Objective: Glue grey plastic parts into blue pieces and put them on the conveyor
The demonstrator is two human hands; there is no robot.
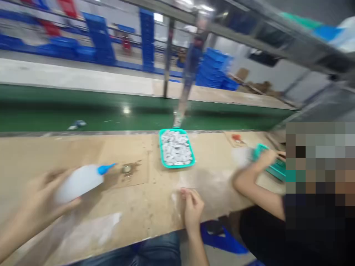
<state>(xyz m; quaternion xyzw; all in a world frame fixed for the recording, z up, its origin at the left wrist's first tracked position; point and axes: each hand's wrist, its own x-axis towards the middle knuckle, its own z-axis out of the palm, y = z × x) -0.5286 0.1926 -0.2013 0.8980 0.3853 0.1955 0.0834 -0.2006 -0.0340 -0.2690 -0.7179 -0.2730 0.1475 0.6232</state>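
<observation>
Plastic, Dull Board and a Green Gloss

Smooth, milky plastic in the bottle [80, 183], faintly translucent; solid blue plastic in the nozzle [104, 169]. Moulded plastic with a slight sheen along the basket [177, 166]. White and hard-looking for the pieces [176, 147], too blurred to pin to any one material. Matt, cardboard-like finish for the sheet [142, 174], stained dark in patches. Dull, scuffed, wood-like or paper-like across the tabletop [159, 203]. Glossy, light-catching green on the strip [111, 120]. Apparently metal in the post [167, 59]; denim in the trousers [161, 251]; plain matt cloth in the shirt [266, 236].
</observation>
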